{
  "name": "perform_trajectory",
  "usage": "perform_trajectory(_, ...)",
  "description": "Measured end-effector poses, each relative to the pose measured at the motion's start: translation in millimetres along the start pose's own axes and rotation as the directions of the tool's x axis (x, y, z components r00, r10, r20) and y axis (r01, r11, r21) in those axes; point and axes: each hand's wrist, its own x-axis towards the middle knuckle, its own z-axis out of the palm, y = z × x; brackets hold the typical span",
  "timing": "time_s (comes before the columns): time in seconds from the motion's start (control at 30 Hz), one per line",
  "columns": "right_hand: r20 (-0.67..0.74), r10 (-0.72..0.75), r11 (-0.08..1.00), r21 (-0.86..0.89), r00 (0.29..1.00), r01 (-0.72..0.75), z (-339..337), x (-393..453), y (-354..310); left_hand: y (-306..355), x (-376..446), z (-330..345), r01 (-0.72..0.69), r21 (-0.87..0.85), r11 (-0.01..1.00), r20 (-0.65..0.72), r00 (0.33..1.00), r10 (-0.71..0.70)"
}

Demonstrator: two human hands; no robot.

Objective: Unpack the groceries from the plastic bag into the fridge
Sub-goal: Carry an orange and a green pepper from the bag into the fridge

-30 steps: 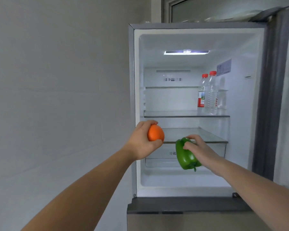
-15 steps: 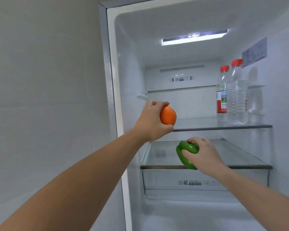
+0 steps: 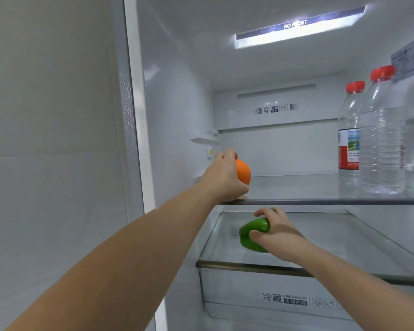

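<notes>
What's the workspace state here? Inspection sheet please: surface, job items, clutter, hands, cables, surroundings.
Surface: upper glass shelf and lower glass shelf of the open fridge, crisper drawer below.
Job's things: orange over the upper shelf's left front; green bell pepper over the lower shelf. Plastic bag not in view.
Clutter: two red-capped water bottles upright on the upper shelf, right.
Hands: left hand grips the orange; right hand grips the pepper.
Cables: nothing seen.
Surroundings: interior light on; white wall left.
</notes>
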Motion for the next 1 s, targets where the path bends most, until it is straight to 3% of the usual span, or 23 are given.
perform_trajectory(0.1,-0.006,0.039,0.999,0.029,0.999,-0.039,12,13,-6,3,7,5,0.029,-0.069,0.997,0.017,0.999,-0.028)
perform_trajectory(0.23,-0.019,0.018,0.997,-0.07,1.0,-0.02,26,21,-7,5,17,7,0.072,-0.148,0.986,0.017,0.997,-0.07)
perform_trajectory(0.33,0.013,-0.002,0.989,-0.146,1.0,0.004,29,25,-8,2,26,4,0.089,-0.095,0.992,0.046,0.995,-0.085)
perform_trajectory(0.43,0.07,-0.001,0.993,-0.114,0.998,0.009,31,32,-8,-1,32,2,0.086,-0.026,0.996,0.052,0.995,-0.085)
perform_trajectory(0.77,-0.092,0.036,0.999,-0.028,0.995,-0.039,56,51,-15,-13,48,12,0.127,0.013,0.992,0.091,0.988,-0.128)
perform_trajectory(1.0,-0.083,0.104,0.995,0.017,0.991,-0.103,56,50,-16,-16,52,18,0.126,0.023,0.992,0.102,0.987,-0.128)
